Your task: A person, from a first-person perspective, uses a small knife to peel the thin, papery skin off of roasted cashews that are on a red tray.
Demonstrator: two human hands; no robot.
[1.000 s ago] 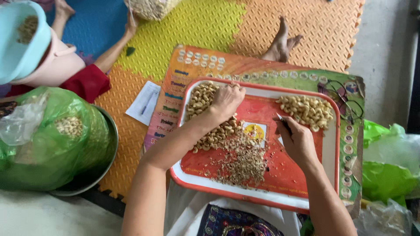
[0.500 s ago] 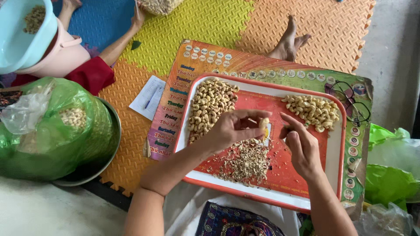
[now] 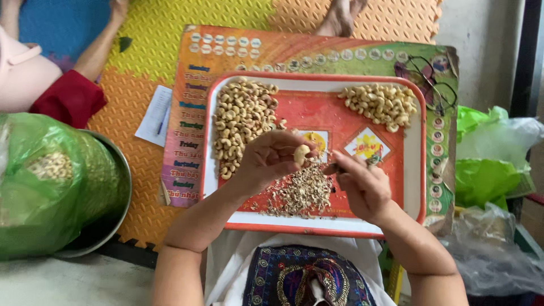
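Tray: a red tray (image 3: pixel 416 170) with a white rim, lying on a colourful board (image 3: pixel 187 141).
Left pile: unpeeled cashews (image 3: pixel 241 122) at the tray's left side.
Right pile: pale cashews (image 3: pixel 381 103) at the far right corner.
Peelings: a heap of husks (image 3: pixel 300 192) under the hands.
Left hand: the left hand (image 3: pixel 271 160) pinches one cashew nut (image 3: pixel 301 153) with its fingertips, above the husks.
Right hand: the right hand (image 3: pixel 362 184) is closed around a small tool (image 3: pixel 371 161), just beside the nut.

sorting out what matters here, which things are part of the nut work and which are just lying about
In use:
left hand holding a cashew nut
right hand with a small tool, too hidden to identify
red tray
large cashew pile
smaller cashew pile
heap of skins

Lying about:
eyeglasses
paper sheet
green bag in metal bowl
foam mat
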